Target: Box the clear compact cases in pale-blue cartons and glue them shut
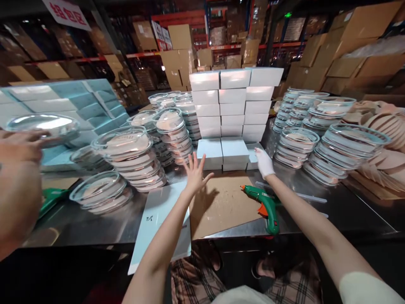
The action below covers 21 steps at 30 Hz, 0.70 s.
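My bare left hand [194,174] is spread wide above the cardboard sheet [226,204], holding nothing. In front of its fingertips stand light blue-white boxes [234,153]. My right hand [264,163], in a white glove, grips the right end of a small white box [252,157] in the front row; the glove covers part of that box. Nearer to me than the right hand, a green glue gun [264,207] with an orange trigger lies with its nozzle over the cardboard. A pale blue flat board [163,223] lies under my left forearm, overhanging the table edge.
Stacks of clear round dishes [131,158] stand left, with more dish stacks [344,152] right. Behind the front boxes rises a wall of white boxes [232,101]. Glue sticks [311,197] lie right. At far left, another person's hand [28,143] holds a clear dish [44,124].
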Each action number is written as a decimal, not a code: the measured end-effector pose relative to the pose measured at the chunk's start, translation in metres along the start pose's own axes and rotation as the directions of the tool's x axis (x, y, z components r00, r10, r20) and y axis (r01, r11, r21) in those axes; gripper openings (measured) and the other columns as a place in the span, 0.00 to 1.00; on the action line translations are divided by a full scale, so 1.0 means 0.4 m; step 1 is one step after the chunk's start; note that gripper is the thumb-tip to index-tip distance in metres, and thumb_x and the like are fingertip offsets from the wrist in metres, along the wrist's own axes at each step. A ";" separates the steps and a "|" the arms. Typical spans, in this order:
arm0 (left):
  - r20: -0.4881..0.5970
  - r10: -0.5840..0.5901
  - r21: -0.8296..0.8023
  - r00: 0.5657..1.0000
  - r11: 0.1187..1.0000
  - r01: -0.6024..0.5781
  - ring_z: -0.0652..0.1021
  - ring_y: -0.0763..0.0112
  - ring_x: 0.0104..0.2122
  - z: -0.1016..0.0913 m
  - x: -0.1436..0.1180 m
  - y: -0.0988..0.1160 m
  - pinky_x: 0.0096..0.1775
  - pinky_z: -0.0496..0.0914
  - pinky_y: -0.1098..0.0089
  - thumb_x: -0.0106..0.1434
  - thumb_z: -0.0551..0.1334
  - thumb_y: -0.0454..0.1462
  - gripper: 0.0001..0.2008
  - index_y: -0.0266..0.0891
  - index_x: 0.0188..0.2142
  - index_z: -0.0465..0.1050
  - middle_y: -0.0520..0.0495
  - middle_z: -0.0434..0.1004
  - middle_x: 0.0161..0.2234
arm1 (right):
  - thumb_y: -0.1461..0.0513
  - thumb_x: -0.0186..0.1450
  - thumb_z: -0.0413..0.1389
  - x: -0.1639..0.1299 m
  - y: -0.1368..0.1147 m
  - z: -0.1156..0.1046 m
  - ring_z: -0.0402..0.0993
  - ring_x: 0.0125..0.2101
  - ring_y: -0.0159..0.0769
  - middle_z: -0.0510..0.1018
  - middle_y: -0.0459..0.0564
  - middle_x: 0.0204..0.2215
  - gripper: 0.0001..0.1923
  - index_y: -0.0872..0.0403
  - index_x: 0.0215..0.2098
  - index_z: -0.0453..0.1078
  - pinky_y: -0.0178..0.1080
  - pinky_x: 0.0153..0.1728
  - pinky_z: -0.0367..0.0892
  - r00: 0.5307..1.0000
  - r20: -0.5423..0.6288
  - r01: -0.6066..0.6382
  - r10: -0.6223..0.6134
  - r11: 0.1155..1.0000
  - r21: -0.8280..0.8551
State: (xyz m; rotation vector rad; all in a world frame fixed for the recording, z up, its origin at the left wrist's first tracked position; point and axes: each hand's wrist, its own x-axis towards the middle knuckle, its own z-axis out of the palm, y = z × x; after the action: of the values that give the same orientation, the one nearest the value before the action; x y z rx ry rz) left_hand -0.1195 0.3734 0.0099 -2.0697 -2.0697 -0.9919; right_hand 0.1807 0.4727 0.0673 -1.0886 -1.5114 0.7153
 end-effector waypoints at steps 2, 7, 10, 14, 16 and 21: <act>-0.021 -0.045 0.017 0.999 0.999 0.046 0.54 0.33 0.73 -0.076 -0.111 -0.047 0.68 0.45 0.33 0.68 0.59 0.60 0.41 0.41 0.72 0.60 0.29 0.56 0.74 | 0.54 0.71 0.61 -0.124 0.033 -0.065 0.80 0.50 0.47 0.84 0.58 0.47 0.16 0.59 0.45 0.80 0.51 0.60 0.71 0.999 -0.047 -0.016 0.014 0.999 -0.029; -0.053 -0.785 0.258 0.618 0.587 0.768 0.73 0.24 0.59 -0.202 -0.425 -0.171 0.55 0.68 0.34 0.65 0.57 0.62 0.45 0.27 0.67 0.64 0.18 0.71 0.61 | 0.64 0.66 0.65 -0.498 0.071 -0.188 0.85 0.36 0.39 0.87 0.49 0.38 0.05 0.50 0.41 0.82 0.39 0.42 0.79 0.972 0.038 0.234 -0.232 0.970 -0.066; -0.061 -0.883 0.339 0.465 0.420 0.842 0.65 0.21 0.64 -0.201 -0.498 -0.189 0.56 0.69 0.37 0.62 0.61 0.60 0.46 0.20 0.62 0.67 0.14 0.65 0.64 | 0.66 0.69 0.63 -0.597 0.050 -0.160 0.86 0.33 0.37 0.88 0.47 0.35 0.05 0.49 0.38 0.81 0.36 0.37 0.80 0.937 0.167 0.321 -0.308 0.946 -0.055; -0.073 -0.885 0.312 0.460 0.417 0.853 0.73 0.29 0.59 -0.192 -0.501 -0.166 0.55 0.72 0.43 0.61 0.64 0.58 0.39 0.27 0.58 0.73 0.21 0.73 0.59 | 0.61 0.73 0.59 -0.596 0.036 -0.119 0.87 0.31 0.38 0.89 0.47 0.34 0.10 0.50 0.37 0.83 0.36 0.35 0.80 0.854 0.391 0.435 -0.344 0.884 -0.171; -0.125 -0.876 0.305 0.466 0.413 0.858 0.74 0.33 0.57 -0.202 -0.507 -0.150 0.54 0.73 0.44 0.65 0.63 0.55 0.36 0.29 0.62 0.69 0.24 0.74 0.58 | 0.58 0.75 0.56 -0.596 0.039 -0.133 0.88 0.33 0.40 0.89 0.47 0.36 0.14 0.50 0.40 0.84 0.37 0.35 0.80 0.838 0.468 0.430 -0.281 0.868 -0.249; -0.335 -0.836 0.210 0.435 0.384 0.899 0.69 0.28 0.62 -0.227 -0.513 -0.139 0.55 0.71 0.37 0.63 0.62 0.61 0.46 0.27 0.67 0.61 0.19 0.68 0.62 | 0.56 0.79 0.47 -0.627 0.031 -0.188 0.88 0.44 0.42 0.88 0.52 0.46 0.21 0.53 0.50 0.82 0.39 0.44 0.82 0.826 0.545 0.345 -0.142 0.892 -0.291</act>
State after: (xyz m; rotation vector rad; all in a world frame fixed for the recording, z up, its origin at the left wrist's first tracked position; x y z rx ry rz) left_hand -0.1851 0.1564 -0.0354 -0.5240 -2.9569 -0.6620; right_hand 0.2544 0.2407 -0.0303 -0.9896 -2.2851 0.5605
